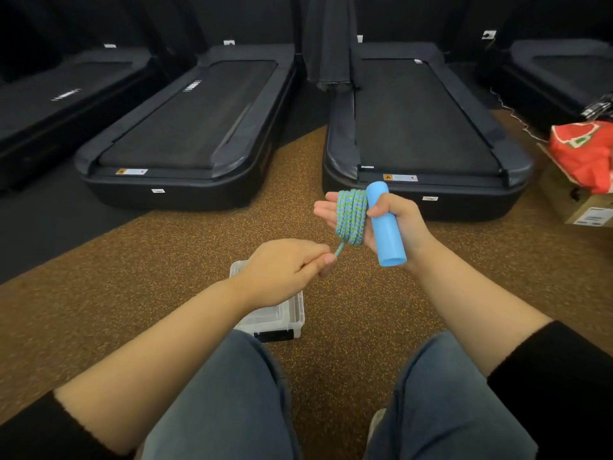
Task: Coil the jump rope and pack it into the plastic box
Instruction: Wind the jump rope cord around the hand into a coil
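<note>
Right hand raised over the floor, palm up, fingers stretched toward the left, thumb pressing a light blue handle against the palm. Handle tilted, open end nearest, rounded end farthest. Braided green-and-blue jump rope wound in several turns around the right hand's fingers, just left of the handle and touching it. One short strand running down and left from the coil to the left hand. Left hand closed, back up, thumb and forefinger pinching that strand at its tip; rest of the rope beyond the pinch hidden by the hand.

Directly beneath the left hand and wrist, clear plastic box on the speckled brown floor, partly covered by the forearm, with a dark label or latch on its near face. Whether a lid sits on it, not clear. Nearer still, two knees in blue jeans, and black sleeves pushed up both forearms.

Far side of the floor: a row of black treadmills, the right hand lying in line with the near end of the one on the right. Far right, a red bag resting on a cardboard box.
</note>
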A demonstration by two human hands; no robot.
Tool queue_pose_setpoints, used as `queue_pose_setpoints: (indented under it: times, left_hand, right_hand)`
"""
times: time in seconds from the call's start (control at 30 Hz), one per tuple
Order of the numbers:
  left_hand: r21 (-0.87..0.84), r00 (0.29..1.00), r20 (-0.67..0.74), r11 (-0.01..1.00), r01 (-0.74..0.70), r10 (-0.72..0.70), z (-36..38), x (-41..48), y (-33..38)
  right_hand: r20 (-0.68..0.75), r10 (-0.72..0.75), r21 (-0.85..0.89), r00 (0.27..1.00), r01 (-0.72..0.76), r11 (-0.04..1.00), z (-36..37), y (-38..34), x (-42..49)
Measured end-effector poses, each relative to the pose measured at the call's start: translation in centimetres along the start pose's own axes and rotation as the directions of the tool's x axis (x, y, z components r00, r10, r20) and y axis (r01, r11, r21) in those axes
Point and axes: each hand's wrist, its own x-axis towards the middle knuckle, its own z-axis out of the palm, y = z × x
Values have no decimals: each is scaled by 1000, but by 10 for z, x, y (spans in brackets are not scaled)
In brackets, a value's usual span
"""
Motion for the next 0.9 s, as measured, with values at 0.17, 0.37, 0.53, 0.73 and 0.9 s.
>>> queue_pose_setpoints:
  times: [0.17,0.37,0.53,0.73,0.9]
  left_hand:
    - [37,993,-70,995,-90,93,-13,6,3]
    - [73,990,-78,991,-112,118,-19,18,1]
    - [46,981,-158,994,-103,109,-21,25,-5]
    - [-8,963,-260,997,-71,67,-22,33,-15]
    - [-172,971,-239,985,-16,-26,-18,35,-14]
  right_hand:
    - [-26,52,-224,998,-56,973,11,-1,-15]
    - [-63,156,-390,986,-168,905,2,12,-9]
    - [-144,251,-350,957,-287,892,-6,27,-4]
    - [45,285,-178,957,-273,945,-10,41,-7]
    - [237,225,15,945,-235,972,-10,47,-12]
